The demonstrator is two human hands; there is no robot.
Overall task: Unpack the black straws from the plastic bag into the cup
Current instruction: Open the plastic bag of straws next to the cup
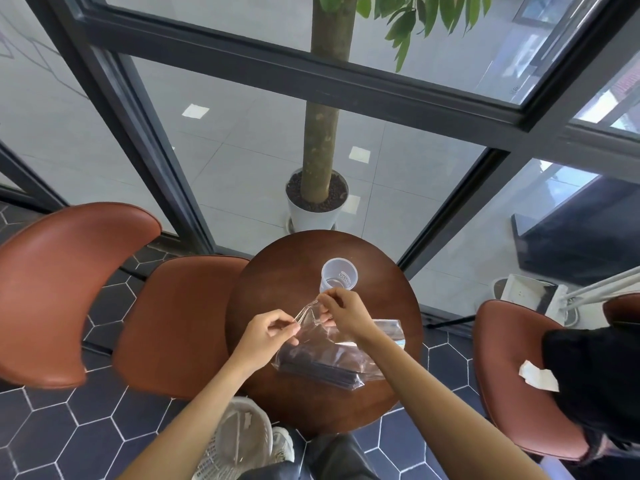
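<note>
A clear plastic bag (332, 355) lies on the round dark wooden table (277, 289), with a bundle of black straws (322, 370) inside its near end. My left hand (268, 332) pinches one side of the bag's upper edge. My right hand (343, 311) pinches the other side, and the mouth of the bag is stretched between them. A clear plastic cup (338, 276) stands upright and empty on the table just beyond my right hand.
Brown leather chairs stand at the left (173, 323) and right (512, 375) of the table. A white basket (239, 441) sits on the floor near my legs. A potted tree (317, 199) stands behind the glass wall beyond the table.
</note>
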